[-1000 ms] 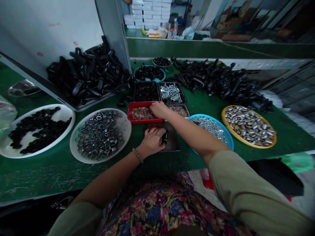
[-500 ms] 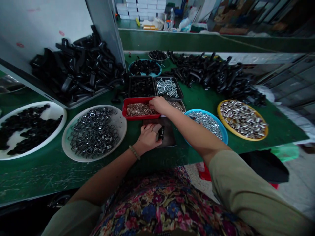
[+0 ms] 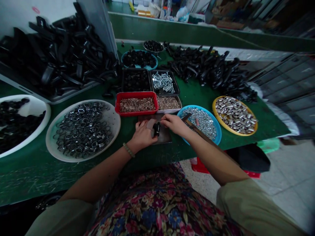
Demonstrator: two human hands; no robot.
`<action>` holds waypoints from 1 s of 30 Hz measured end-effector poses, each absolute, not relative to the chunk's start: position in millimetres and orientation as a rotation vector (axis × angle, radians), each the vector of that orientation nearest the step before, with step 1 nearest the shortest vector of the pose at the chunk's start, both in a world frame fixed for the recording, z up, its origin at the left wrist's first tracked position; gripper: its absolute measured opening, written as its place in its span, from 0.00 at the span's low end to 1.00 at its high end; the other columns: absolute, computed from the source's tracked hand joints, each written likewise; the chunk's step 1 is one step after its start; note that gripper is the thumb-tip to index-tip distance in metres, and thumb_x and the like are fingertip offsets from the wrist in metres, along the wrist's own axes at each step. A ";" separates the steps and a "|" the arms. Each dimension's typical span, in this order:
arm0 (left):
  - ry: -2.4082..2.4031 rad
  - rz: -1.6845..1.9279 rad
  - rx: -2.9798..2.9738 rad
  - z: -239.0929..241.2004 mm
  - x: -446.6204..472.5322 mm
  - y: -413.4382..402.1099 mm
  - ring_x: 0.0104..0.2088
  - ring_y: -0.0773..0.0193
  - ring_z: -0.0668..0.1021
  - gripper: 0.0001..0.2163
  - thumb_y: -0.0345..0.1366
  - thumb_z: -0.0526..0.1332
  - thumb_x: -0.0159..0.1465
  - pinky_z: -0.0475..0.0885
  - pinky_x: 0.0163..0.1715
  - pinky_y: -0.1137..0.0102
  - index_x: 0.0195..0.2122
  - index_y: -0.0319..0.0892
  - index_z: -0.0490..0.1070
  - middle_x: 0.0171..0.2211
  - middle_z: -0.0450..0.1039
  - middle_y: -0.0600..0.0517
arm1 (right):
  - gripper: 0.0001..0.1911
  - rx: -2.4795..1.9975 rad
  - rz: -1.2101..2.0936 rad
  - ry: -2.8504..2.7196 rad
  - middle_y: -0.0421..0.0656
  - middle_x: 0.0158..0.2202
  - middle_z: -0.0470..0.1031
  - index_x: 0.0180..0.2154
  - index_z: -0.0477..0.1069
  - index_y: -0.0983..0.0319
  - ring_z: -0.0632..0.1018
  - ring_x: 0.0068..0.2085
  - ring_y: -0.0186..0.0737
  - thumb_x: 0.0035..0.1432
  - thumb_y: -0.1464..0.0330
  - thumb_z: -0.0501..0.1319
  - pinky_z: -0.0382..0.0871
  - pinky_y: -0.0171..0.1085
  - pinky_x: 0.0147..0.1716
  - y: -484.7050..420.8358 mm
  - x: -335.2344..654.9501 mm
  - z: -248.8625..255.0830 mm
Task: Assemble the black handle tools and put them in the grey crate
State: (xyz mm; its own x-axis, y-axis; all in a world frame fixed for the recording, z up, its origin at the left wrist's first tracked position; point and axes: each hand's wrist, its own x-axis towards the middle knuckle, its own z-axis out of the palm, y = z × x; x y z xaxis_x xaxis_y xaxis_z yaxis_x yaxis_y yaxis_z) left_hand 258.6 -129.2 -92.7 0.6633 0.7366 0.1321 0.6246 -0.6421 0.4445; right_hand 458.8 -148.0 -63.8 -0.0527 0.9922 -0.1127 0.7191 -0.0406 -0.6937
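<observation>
My left hand (image 3: 143, 135) is closed around a small black plastic part (image 3: 157, 128), holding it over a dark flat metal plate (image 3: 165, 137) on the bench. My right hand (image 3: 174, 124) is at the part's right side, thumb and fingertips pinched together. Whatever sits in that pinch is too small to make out. Just beyond both hands, a red tray (image 3: 136, 113) holds thin copper-coloured pins. Beside it, a pale tray (image 3: 169, 110) contains tiny copper-coloured pieces. A hammer (image 3: 199, 131) lies across the blue dish (image 3: 220, 137) of small silvery parts, partly hidden by my right forearm.
Metal rings fill a round white tray (image 3: 117, 129) on the left; black pieces lie in another white tray (image 3: 48, 113). Silver cylinders are in a yellow dish (image 3: 254, 128). Behind are screws (image 3: 162, 82) and heaps of black handle-shaped parts (image 3: 206, 67).
My right hand has moved from the red tray of pins back to the black part in my left hand. The view has shifted, and the hammer now shows beside my right forearm.
</observation>
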 end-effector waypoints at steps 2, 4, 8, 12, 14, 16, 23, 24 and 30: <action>1.088 0.422 2.524 -93.0 258.9 -129.2 0.53 0.49 0.69 0.29 0.42 0.61 0.55 0.56 0.56 0.56 0.57 0.40 0.60 0.49 0.69 0.42 | 0.05 -1.859 0.745 -1.936 0.41 0.29 0.74 0.34 0.72 0.64 0.74 0.32 0.36 0.62 0.71 0.59 0.64 0.34 0.32 -145.1 453.6 -62.5; 1.092 0.415 2.527 -92.9 259.3 -129.3 0.53 0.49 0.69 0.29 0.42 0.61 0.55 0.57 0.56 0.55 0.57 0.39 0.59 0.48 0.69 0.42 | 0.06 -1.909 0.577 -2.103 0.46 0.35 0.76 0.37 0.72 0.65 0.75 0.37 0.39 0.63 0.71 0.58 0.65 0.35 0.36 -144.1 446.6 -60.8; 1.094 0.413 2.506 -91.7 260.6 -130.1 0.53 0.48 0.70 0.30 0.42 0.62 0.54 0.56 0.56 0.55 0.58 0.41 0.59 0.48 0.70 0.42 | 0.10 -1.889 0.280 -2.430 0.51 0.39 0.75 0.41 0.72 0.67 0.75 0.42 0.43 0.66 0.71 0.53 0.66 0.38 0.42 -149.7 432.2 -58.6; 1.123 0.410 2.481 -91.4 262.0 -131.0 0.54 0.48 0.69 0.29 0.41 0.61 0.55 0.56 0.57 0.54 0.58 0.42 0.59 0.50 0.70 0.42 | 0.13 -1.866 0.177 -2.452 0.51 0.44 0.74 0.48 0.70 0.65 0.74 0.46 0.45 0.67 0.67 0.53 0.67 0.40 0.45 -167.1 449.1 -53.5; 1.117 0.412 2.476 -91.9 262.1 -131.1 0.54 0.47 0.69 0.28 0.42 0.61 0.55 0.56 0.56 0.53 0.58 0.41 0.59 0.51 0.70 0.42 | 0.19 -2.056 0.020 -2.268 0.54 0.47 0.73 0.53 0.68 0.66 0.74 0.48 0.50 0.65 0.62 0.56 0.68 0.45 0.46 -185.4 475.7 -51.2; 1.103 0.415 2.477 -92.3 262.0 -131.1 0.54 0.47 0.69 0.29 0.42 0.61 0.56 0.56 0.56 0.52 0.58 0.40 0.59 0.52 0.70 0.41 | 0.24 -2.361 -0.113 -2.046 0.58 0.48 0.73 0.54 0.66 0.69 0.74 0.49 0.56 0.62 0.61 0.58 0.68 0.50 0.45 -208.1 505.8 -51.2; 1.109 0.471 2.434 -90.2 262.7 -131.9 0.55 0.47 0.70 0.30 0.42 0.60 0.55 0.55 0.57 0.53 0.59 0.40 0.57 0.53 0.70 0.41 | 0.20 -2.502 0.163 -1.774 0.57 0.50 0.74 0.57 0.63 0.63 0.79 0.43 0.52 0.66 0.66 0.49 0.72 0.45 0.37 -251.2 510.0 -43.3; 1.115 0.475 2.422 -90.0 263.1 -132.2 0.55 0.47 0.70 0.30 0.42 0.61 0.55 0.55 0.57 0.53 0.59 0.40 0.57 0.53 0.70 0.41 | 0.20 -2.420 0.237 -1.767 0.54 0.48 0.76 0.57 0.62 0.62 0.80 0.41 0.50 0.67 0.65 0.47 0.72 0.44 0.37 -249.7 498.2 -36.9; 1.138 0.468 2.411 -91.1 264.0 -132.3 0.55 0.47 0.70 0.28 0.40 0.62 0.54 0.55 0.57 0.54 0.56 0.41 0.59 0.56 0.68 0.41 | 0.20 -2.087 0.466 -1.903 0.48 0.46 0.78 0.59 0.58 0.58 0.80 0.43 0.47 0.69 0.63 0.44 0.72 0.42 0.38 -229.2 444.1 -1.8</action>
